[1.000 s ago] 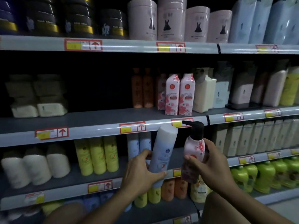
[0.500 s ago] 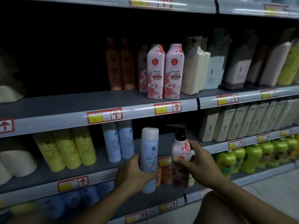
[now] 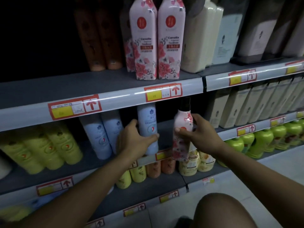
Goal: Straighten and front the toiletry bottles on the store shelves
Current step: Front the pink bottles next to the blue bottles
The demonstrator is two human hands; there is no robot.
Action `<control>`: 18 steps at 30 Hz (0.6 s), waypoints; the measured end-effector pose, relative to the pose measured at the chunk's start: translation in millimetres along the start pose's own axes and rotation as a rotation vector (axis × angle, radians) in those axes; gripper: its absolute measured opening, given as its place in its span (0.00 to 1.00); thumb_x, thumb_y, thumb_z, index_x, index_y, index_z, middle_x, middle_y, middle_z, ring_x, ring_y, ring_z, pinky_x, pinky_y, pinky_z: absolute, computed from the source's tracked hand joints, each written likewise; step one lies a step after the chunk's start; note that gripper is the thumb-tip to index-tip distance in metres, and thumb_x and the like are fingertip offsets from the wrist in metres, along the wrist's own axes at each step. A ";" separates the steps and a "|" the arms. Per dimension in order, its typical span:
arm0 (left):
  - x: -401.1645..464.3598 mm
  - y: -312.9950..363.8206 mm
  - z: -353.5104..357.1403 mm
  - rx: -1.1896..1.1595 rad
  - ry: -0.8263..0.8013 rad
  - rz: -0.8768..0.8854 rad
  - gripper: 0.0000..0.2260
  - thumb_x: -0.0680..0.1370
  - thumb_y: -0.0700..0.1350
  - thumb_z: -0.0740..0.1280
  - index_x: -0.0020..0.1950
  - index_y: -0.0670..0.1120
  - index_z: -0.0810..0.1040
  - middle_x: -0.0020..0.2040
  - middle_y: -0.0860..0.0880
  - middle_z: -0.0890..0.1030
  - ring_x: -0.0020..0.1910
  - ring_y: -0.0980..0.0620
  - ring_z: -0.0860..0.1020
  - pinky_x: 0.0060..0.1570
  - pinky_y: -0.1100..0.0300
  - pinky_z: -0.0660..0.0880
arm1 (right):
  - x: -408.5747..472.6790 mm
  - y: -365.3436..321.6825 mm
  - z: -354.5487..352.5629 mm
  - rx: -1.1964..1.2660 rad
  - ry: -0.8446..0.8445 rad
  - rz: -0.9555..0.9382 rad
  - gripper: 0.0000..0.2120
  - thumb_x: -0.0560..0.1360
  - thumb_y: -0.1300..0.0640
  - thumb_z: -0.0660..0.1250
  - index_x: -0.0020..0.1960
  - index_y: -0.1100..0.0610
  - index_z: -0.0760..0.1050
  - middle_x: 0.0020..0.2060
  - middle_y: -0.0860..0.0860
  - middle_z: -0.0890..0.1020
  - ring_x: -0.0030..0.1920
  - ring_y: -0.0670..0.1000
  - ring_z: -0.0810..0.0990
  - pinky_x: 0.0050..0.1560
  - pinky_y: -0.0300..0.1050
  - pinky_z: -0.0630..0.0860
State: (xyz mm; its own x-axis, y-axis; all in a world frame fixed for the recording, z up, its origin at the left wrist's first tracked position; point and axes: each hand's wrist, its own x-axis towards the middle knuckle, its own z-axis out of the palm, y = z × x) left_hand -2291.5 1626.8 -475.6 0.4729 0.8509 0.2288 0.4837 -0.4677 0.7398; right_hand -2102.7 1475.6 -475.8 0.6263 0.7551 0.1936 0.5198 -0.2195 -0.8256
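View is dropping and closing in versus 1 s ago: the top shelf of jars is going out of frame, and the middle shelf (image 3: 102,83) with the 2 pink Camellia cartons (image 3: 157,41) is now filling the upper part of the picture.

Both bottles are coming in from open air toward the lower shelf (image 3: 92,162). 0.5 s ago they were being held out in front of the shelf edge; now their tops are passing under the price rail (image 3: 164,93) of the shelf above.

Left hand (image 3: 133,142) is gripping the pale blue bottle (image 3: 148,127), upright, label facing out, just right of the 2 matching blue bottles (image 3: 105,134) already standing there. Its base is hidden behind the hand and the shelf lip, so I cannot tell whether it is seated.

Right hand (image 3: 195,132) is gripping the pink floral pump bottle (image 3: 182,134), thumb across the front, fingers wrapped behind. It is tilting slightly, and its base is hanging in front of the shelf edge and over the cream bottles (image 3: 197,160) 1 shelf down, so it reads as not yet placed.

Judgement: blue bottle is nearly fronted in its own row; pump bottle is lagging and needing a slot in the gap to the right. Risk: the pump head is sitting close under the rail and could be catching it.
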 end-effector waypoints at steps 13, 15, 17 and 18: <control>7.5 -19.2 39.2 0.147 0.211 -0.056 0.24 0.66 0.61 0.81 0.52 0.50 0.77 0.49 0.47 0.85 0.46 0.42 0.83 0.38 0.50 0.80 | 48.1 -5.1 10.6 0.045 0.052 -0.066 0.27 0.69 0.38 0.76 0.60 0.52 0.76 0.51 0.46 0.84 0.52 0.46 0.84 0.54 0.55 0.84; 1.2 -21.6 43.9 0.162 0.245 -0.066 0.24 0.68 0.60 0.80 0.55 0.49 0.78 0.49 0.46 0.86 0.47 0.41 0.83 0.37 0.53 0.77 | 55.8 -5.6 17.2 0.060 0.068 -0.077 0.30 0.69 0.38 0.77 0.62 0.54 0.75 0.53 0.47 0.84 0.53 0.47 0.84 0.54 0.55 0.84; -2.5 -22.4 46.5 0.158 0.284 -0.088 0.25 0.68 0.60 0.80 0.57 0.48 0.78 0.51 0.45 0.85 0.49 0.40 0.83 0.38 0.52 0.77 | 64.1 -4.5 26.8 0.058 0.079 -0.118 0.31 0.69 0.38 0.77 0.64 0.53 0.75 0.55 0.47 0.85 0.55 0.46 0.84 0.55 0.55 0.84; -3.1 -22.8 47.4 0.158 0.300 -0.103 0.26 0.69 0.61 0.80 0.58 0.48 0.78 0.51 0.45 0.85 0.50 0.40 0.83 0.39 0.50 0.78 | 68.0 -2.8 32.9 0.053 0.083 -0.137 0.30 0.71 0.40 0.77 0.66 0.53 0.74 0.56 0.47 0.85 0.55 0.46 0.84 0.56 0.53 0.84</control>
State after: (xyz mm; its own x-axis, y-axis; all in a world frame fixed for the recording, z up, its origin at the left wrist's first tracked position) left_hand -2269.1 1623.5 -523.2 0.1901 0.9169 0.3509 0.6366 -0.3872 0.6669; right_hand -2080.6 1547.9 -477.7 0.5988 0.7214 0.3477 0.5737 -0.0835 -0.8148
